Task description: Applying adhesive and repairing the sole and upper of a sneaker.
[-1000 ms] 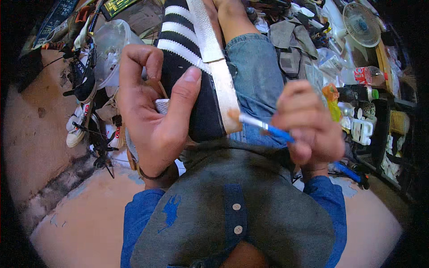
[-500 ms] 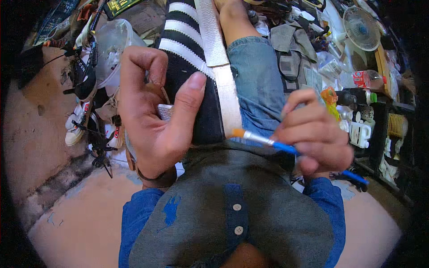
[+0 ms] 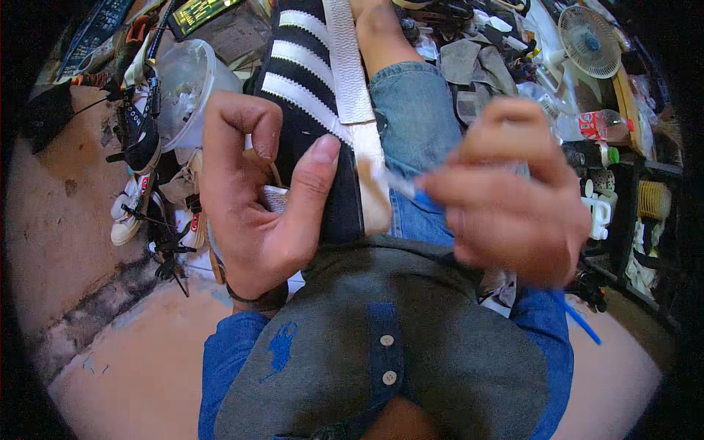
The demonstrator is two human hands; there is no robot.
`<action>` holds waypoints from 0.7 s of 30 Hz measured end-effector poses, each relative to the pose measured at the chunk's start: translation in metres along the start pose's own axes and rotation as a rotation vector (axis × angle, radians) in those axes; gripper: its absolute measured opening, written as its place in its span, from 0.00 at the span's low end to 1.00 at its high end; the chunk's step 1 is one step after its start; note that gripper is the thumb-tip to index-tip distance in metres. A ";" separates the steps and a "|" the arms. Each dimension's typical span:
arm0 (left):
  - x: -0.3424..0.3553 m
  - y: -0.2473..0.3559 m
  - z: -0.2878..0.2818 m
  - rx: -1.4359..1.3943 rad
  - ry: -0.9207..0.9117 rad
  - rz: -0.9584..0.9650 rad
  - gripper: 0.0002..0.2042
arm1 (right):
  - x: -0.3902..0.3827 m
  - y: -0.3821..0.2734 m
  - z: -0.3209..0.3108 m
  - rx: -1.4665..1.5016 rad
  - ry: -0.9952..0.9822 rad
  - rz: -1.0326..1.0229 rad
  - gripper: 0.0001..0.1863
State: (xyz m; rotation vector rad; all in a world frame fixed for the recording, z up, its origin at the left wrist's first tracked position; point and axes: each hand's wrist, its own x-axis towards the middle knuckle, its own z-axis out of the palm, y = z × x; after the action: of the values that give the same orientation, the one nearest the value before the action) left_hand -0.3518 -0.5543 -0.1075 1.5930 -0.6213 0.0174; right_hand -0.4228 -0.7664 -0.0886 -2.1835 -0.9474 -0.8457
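Observation:
My left hand (image 3: 253, 198) is closed around a black sneaker (image 3: 304, 128) with white, saw-edged stripes, its thumb along the upper. A pebbled white strip (image 3: 352, 81) runs down the sneaker's side and ends partway. Below that end, a smooth pale stretch of sole edge (image 3: 372, 154) shows. In my right hand (image 3: 513, 198), fingers closed and blurred by motion, is a slim paintbrush with a blue handle (image 3: 583, 323). Its smeared bristles lie over the pale sole edge; whether they touch cannot be told. The end of the sneaker nearest my body is partly hidden.
Several sneakers (image 3: 136, 198) stand at left beside a translucent plastic tub (image 3: 183, 88). At right are a small fan (image 3: 589, 42), a plastic bottle with a red label (image 3: 605, 126), a white jug (image 3: 598, 218) and a dark rack (image 3: 623, 257). Scraps and clutter cover the far floor.
My right hand has brought the brush from the near end of the pale sole edge farther up along it. The left hand and sneaker have shifted only slightly.

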 end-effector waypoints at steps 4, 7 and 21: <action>0.000 0.001 0.000 -0.068 0.034 -0.064 0.14 | 0.007 -0.006 0.001 -0.038 -0.134 0.027 0.16; 0.001 -0.001 -0.003 0.086 0.036 0.001 0.14 | 0.008 -0.008 -0.007 0.156 -0.117 -0.007 0.15; -0.001 -0.002 -0.004 -0.036 0.034 -0.035 0.15 | 0.007 0.005 -0.012 -0.029 -0.108 0.201 0.14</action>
State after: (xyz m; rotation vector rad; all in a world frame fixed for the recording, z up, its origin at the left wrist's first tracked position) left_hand -0.3511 -0.5503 -0.1091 1.5653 -0.5641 0.0069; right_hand -0.4190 -0.7749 -0.0778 -2.3229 -0.7538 -0.6563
